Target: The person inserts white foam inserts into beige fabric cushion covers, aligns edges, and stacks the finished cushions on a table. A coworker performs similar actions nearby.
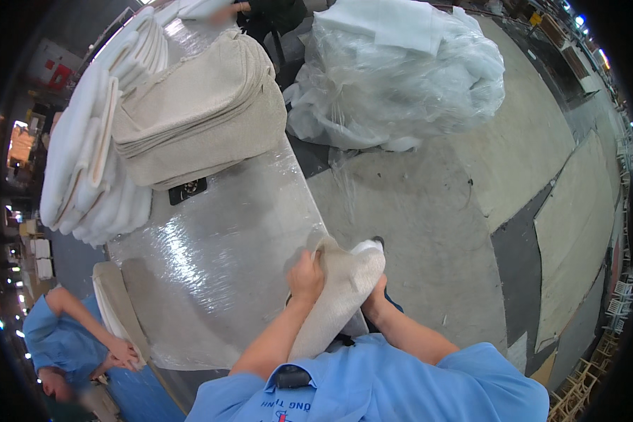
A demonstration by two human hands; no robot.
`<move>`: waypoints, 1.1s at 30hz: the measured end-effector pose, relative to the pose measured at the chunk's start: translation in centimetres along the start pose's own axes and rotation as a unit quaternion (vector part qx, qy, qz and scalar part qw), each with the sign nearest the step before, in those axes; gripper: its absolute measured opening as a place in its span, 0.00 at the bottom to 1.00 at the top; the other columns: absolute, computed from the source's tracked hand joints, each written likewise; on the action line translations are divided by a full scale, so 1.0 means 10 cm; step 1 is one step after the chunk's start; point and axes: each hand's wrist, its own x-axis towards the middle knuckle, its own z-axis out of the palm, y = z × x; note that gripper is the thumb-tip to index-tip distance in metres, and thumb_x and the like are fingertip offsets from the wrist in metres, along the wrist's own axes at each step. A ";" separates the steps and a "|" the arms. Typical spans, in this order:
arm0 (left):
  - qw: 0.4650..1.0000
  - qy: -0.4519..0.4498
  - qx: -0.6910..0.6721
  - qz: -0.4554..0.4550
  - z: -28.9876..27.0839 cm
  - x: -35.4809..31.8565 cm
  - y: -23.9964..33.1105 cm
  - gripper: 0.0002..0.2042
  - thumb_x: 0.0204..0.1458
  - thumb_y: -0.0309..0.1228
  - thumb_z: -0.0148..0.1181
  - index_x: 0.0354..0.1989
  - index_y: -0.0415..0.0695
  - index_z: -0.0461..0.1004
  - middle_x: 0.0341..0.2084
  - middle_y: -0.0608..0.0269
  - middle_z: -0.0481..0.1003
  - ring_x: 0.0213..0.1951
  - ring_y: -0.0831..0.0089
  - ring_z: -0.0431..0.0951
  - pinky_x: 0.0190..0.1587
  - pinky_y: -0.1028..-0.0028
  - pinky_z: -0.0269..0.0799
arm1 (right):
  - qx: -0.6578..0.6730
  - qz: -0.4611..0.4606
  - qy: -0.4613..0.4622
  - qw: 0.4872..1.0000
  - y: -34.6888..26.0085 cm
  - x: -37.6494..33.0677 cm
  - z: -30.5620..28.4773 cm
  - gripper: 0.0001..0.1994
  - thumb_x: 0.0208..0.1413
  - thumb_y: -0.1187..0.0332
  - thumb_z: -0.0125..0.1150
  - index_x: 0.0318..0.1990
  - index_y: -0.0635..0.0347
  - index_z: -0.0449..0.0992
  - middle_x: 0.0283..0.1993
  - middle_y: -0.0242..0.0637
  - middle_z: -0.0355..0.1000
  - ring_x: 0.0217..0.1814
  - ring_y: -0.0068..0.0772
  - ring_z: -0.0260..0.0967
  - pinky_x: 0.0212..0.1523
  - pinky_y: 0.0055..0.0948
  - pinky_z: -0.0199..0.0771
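A beige woven fabric cover [337,292] is held upright against my front, beside the edge of the plastic-wrapped table. White padding [370,254] shows at its upper right corner. My left hand [306,278] is closed on the cover's left edge, its fingers partly tucked behind the fabric. On the opposite side, my right hand [377,297] grips the cover near the white corner; most of its fingers are hidden behind the cloth. A small dark piece [378,240] sticks out at the top of that corner; I cannot tell what it is.
On the table [239,232] lie a stack of beige covers [197,112], folded white padding [84,162] and a black flat item [188,190]. A plastic-wrapped white bundle [401,77] stands beyond. A co-worker [67,330] handles a beige-and-white cushion [119,306] at left.
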 end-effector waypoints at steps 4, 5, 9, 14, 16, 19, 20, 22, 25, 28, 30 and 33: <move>0.999 0.032 -0.022 -0.005 0.09 -0.03 -0.11 0.16 0.68 0.45 0.56 0.38 0.43 0.77 0.27 0.42 0.80 0.33 0.37 0.80 0.35 0.46 0.72 | -0.048 0.054 0.025 0.997 0.14 0.04 0.01 0.20 0.73 0.57 0.52 0.57 0.64 0.79 0.56 0.42 0.81 0.56 0.42 0.80 0.56 0.41 0.80; 0.999 0.031 -0.023 -0.010 0.12 -0.03 -0.11 0.17 0.67 0.46 0.56 0.38 0.44 0.78 0.27 0.42 0.80 0.33 0.37 0.80 0.35 0.46 0.72 | -0.048 0.075 0.036 0.995 0.11 0.03 0.06 0.20 0.73 0.56 0.52 0.56 0.64 0.79 0.55 0.42 0.81 0.56 0.42 0.80 0.56 0.41 0.80; 0.999 0.031 -0.033 -0.014 0.13 -0.07 -0.10 0.17 0.66 0.48 0.57 0.36 0.47 0.80 0.27 0.45 0.81 0.31 0.39 0.81 0.34 0.47 0.73 | -0.046 0.121 0.066 0.989 0.03 0.02 0.14 0.21 0.73 0.53 0.52 0.54 0.63 0.80 0.54 0.42 0.81 0.56 0.41 0.79 0.56 0.41 0.79; 0.996 -0.085 -0.021 -0.020 0.00 0.06 0.04 0.17 0.65 0.48 0.60 0.39 0.45 0.82 0.31 0.43 0.82 0.36 0.41 0.82 0.38 0.51 0.75 | 0.010 0.143 0.096 0.985 -0.01 0.05 0.16 0.23 0.73 0.49 0.52 0.51 0.63 0.81 0.53 0.43 0.81 0.56 0.40 0.78 0.56 0.41 0.77; 0.987 -0.158 -0.035 -0.010 -0.13 0.19 0.12 0.18 0.65 0.48 0.60 0.42 0.43 0.82 0.33 0.42 0.82 0.38 0.44 0.83 0.41 0.54 0.76 | 0.059 0.151 0.115 0.980 -0.10 0.03 0.22 0.24 0.73 0.48 0.51 0.50 0.62 0.81 0.52 0.43 0.81 0.56 0.40 0.78 0.56 0.41 0.77; 0.959 -0.246 -0.138 0.012 -0.01 0.29 0.00 0.21 0.66 0.49 0.59 0.47 0.40 0.82 0.37 0.40 0.83 0.42 0.47 0.84 0.45 0.56 0.76 | 0.104 0.154 0.146 0.972 -0.27 -0.04 0.29 0.26 0.73 0.45 0.51 0.48 0.62 0.82 0.51 0.43 0.81 0.56 0.39 0.77 0.56 0.40 0.76; 0.953 -0.261 -0.155 0.008 0.05 0.33 -0.06 0.22 0.67 0.49 0.58 0.48 0.39 0.81 0.37 0.40 0.83 0.42 0.47 0.84 0.45 0.56 0.76 | 0.113 0.153 0.159 0.969 -0.31 -0.06 0.28 0.26 0.73 0.45 0.51 0.47 0.62 0.82 0.51 0.43 0.81 0.56 0.39 0.77 0.56 0.40 0.76; 0.936 -0.296 -0.192 -0.006 0.14 0.40 -0.09 0.23 0.68 0.49 0.57 0.49 0.37 0.81 0.38 0.40 0.83 0.41 0.47 0.84 0.44 0.56 0.76 | 0.098 0.141 0.171 0.970 -0.33 -0.10 0.22 0.29 0.74 0.38 0.45 0.49 0.57 0.79 0.52 0.38 0.77 0.55 0.37 0.74 0.58 0.40 0.72; 0.951 -0.277 -0.133 -0.044 0.17 0.45 -0.03 0.21 0.70 0.47 0.54 0.47 0.36 0.79 0.36 0.41 0.82 0.39 0.46 0.83 0.43 0.55 0.74 | 0.078 0.114 0.190 0.972 -0.32 -0.08 0.21 0.31 0.74 0.38 0.45 0.35 0.58 0.76 0.39 0.35 0.73 0.44 0.32 0.67 0.48 0.36 0.68; 0.994 -0.107 0.034 0.003 0.17 0.32 0.14 0.20 0.72 0.45 0.52 0.43 0.36 0.76 0.32 0.42 0.80 0.34 0.49 0.80 0.40 0.56 0.73 | 0.063 0.098 0.199 0.973 -0.33 -0.06 0.17 0.31 0.74 0.39 0.45 0.29 0.57 0.71 0.32 0.31 0.67 0.37 0.29 0.60 0.43 0.33 0.64; 0.996 -0.075 0.032 -0.024 0.20 0.25 0.27 0.20 0.73 0.44 0.51 0.40 0.36 0.74 0.29 0.43 0.78 0.32 0.51 0.77 0.39 0.57 0.72 | 0.046 0.088 0.190 0.977 -0.34 -0.05 0.13 0.31 0.74 0.40 0.46 0.29 0.58 0.71 0.31 0.29 0.67 0.36 0.28 0.60 0.42 0.32 0.64; 0.997 -0.060 0.022 -0.038 0.22 0.21 0.30 0.20 0.73 0.43 0.50 0.37 0.36 0.71 0.26 0.44 0.76 0.29 0.53 0.73 0.37 0.58 0.71 | 0.019 0.042 0.148 0.988 -0.35 -0.05 0.08 0.28 0.75 0.43 0.47 0.29 0.57 0.70 0.31 0.27 0.67 0.35 0.25 0.59 0.41 0.30 0.63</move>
